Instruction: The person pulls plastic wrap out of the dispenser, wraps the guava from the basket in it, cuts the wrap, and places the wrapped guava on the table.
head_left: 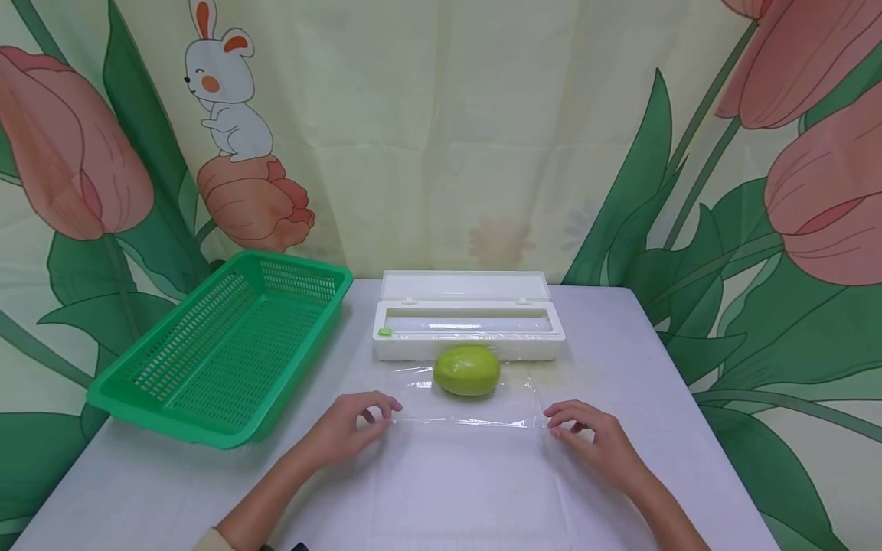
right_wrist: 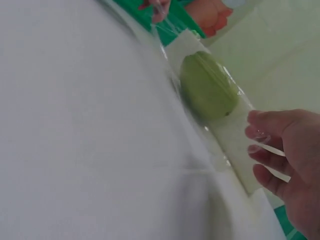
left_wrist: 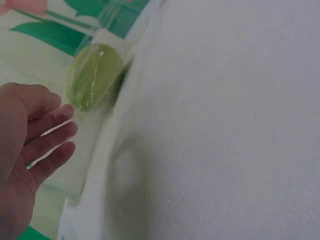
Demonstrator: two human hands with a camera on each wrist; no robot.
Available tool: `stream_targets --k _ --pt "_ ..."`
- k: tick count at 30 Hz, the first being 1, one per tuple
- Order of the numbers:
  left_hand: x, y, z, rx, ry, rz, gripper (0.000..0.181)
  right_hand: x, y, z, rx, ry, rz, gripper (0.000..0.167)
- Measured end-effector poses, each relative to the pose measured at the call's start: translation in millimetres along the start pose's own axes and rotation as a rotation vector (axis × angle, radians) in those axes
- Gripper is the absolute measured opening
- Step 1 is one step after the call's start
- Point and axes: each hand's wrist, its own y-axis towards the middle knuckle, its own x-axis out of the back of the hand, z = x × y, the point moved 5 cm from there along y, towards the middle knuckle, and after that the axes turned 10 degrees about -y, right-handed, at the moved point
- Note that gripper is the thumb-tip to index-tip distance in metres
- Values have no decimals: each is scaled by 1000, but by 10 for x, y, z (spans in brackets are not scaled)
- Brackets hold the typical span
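Observation:
A sheet of clear cling film [head_left: 475,411] stretches forward from a white cling film box [head_left: 468,350] with its lid raised. A smooth green oval fruit [head_left: 466,371] appears close in front of the box, at the film. My left hand [head_left: 344,428] pinches the film's near left corner between thumb and fingers. On the opposite side, the right hand [head_left: 598,444] pinches the near right corner. From the right wrist, shiny film edges show around the fruit [right_wrist: 209,86], beside the right hand [right_wrist: 292,155]. The left wrist view has the left hand [left_wrist: 30,140] beside the fruit.
A green perforated plastic basket [head_left: 241,428] stands on the left of the white-covered table [head_left: 468,490]. The box carries a film roll [head_left: 468,324] and a small green slider [head_left: 385,331]. Behind the table hangs a curtain [head_left: 496,138] printed with tulips and a rabbit.

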Motion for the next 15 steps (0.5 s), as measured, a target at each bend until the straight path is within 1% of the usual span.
stream_targets --k 5,8,12,15 --pt "48 21 -39 -29 -53 -89 21 48 82 27 -41 -15 -13 13" --pt "69 28 -53 -42 -107 -144 21 71 115 29 -89 -9 6 12" --pt "96 53 -68 -54 -168 -203 19 86 142 23 -160 69 70 8" --pt "111 87 -80 -57 -218 -222 16 104 170 29 -168 134 87 7"
